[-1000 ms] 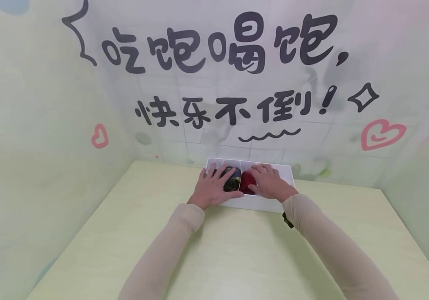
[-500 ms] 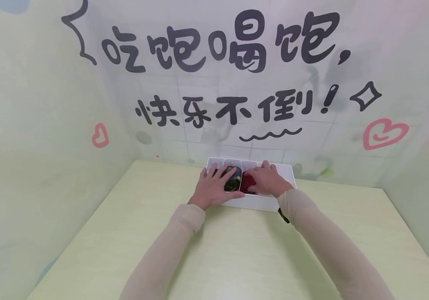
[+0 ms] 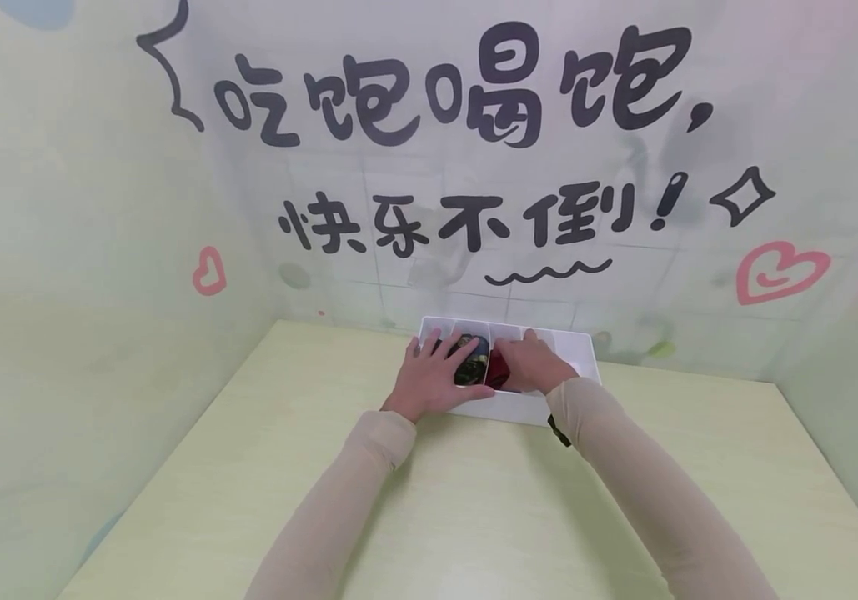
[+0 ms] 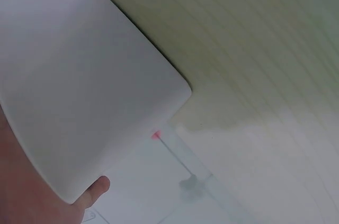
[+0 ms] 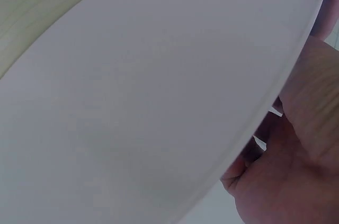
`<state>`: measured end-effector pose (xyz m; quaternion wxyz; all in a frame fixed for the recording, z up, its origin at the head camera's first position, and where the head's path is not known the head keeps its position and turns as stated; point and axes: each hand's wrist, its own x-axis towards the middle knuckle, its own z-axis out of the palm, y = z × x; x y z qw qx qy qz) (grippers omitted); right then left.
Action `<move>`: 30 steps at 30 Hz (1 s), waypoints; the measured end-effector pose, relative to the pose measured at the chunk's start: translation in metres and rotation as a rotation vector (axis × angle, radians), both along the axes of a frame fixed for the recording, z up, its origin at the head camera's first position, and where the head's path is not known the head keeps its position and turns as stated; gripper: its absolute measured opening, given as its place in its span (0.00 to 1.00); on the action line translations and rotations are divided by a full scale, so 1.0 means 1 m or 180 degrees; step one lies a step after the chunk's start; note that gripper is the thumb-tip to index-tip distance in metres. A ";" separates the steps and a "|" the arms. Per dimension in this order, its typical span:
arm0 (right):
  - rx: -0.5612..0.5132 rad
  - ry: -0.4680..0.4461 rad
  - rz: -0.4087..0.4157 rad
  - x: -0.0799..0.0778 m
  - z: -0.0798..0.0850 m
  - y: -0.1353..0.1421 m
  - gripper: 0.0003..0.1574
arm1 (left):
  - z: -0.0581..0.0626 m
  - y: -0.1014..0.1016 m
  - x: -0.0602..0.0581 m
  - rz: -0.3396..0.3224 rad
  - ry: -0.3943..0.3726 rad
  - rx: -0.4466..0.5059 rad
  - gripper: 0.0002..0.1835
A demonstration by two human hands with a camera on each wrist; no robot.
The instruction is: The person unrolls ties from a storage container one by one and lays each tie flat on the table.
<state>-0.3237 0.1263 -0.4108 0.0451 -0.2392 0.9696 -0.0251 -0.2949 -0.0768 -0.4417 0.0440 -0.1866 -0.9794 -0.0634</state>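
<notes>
A white divided box (image 3: pixel 511 407) stands against the back wall in the head view. My left hand (image 3: pixel 429 379) rests spread over its left compartments, its thumb along the front rim. Partly under those fingers lies a dark patterned bundle (image 3: pixel 471 371) with blue and gold tones. A dark-red cloth bundle (image 3: pixel 499 371) sits in the compartment to its right. My right hand (image 3: pixel 534 364) reaches into the box with curled fingers at the red bundle and hides part of it. The right wrist view shows this hand behind the white wall; what its fingertips touch is hidden there.
The pale wooden table (image 3: pixel 444 508) spreads in front of the box. Printed wall panels (image 3: pixel 368 275) enclose the back and both sides. The right end of the box shows its white interior (image 3: pixel 577 350).
My right hand has shifted slightly left and down into the box, its fingers bending more around the red bundle. The left hand keeps its place on the box. The head view has turned slightly.
</notes>
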 end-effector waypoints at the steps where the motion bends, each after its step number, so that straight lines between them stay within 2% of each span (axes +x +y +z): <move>1: -0.0001 -0.0016 -0.0018 0.000 0.000 -0.001 0.30 | 0.000 0.000 0.000 -0.0002 -0.0002 0.0015 0.49; 9: -0.0074 -0.0081 -0.0085 0.003 0.004 -0.005 0.20 | 0.000 -0.001 0.000 0.0002 0.0027 0.0066 0.50; 14: -0.0155 -0.0014 0.0046 0.002 0.003 -0.003 0.18 | -0.003 -0.002 0.000 0.0000 0.0053 0.0063 0.50; 17: -0.0245 -0.0005 0.0122 0.001 0.002 0.000 0.18 | -0.004 -0.002 0.000 -0.0006 0.0055 0.0071 0.50; 22: -0.0342 -0.0053 0.0109 0.003 0.006 0.003 0.19 | -0.004 -0.001 0.000 -0.0006 0.0031 0.0091 0.50; 30: -0.0258 -0.0077 0.0102 0.006 0.021 0.003 0.22 | -0.003 -0.001 -0.001 0.0026 0.0033 0.0039 0.50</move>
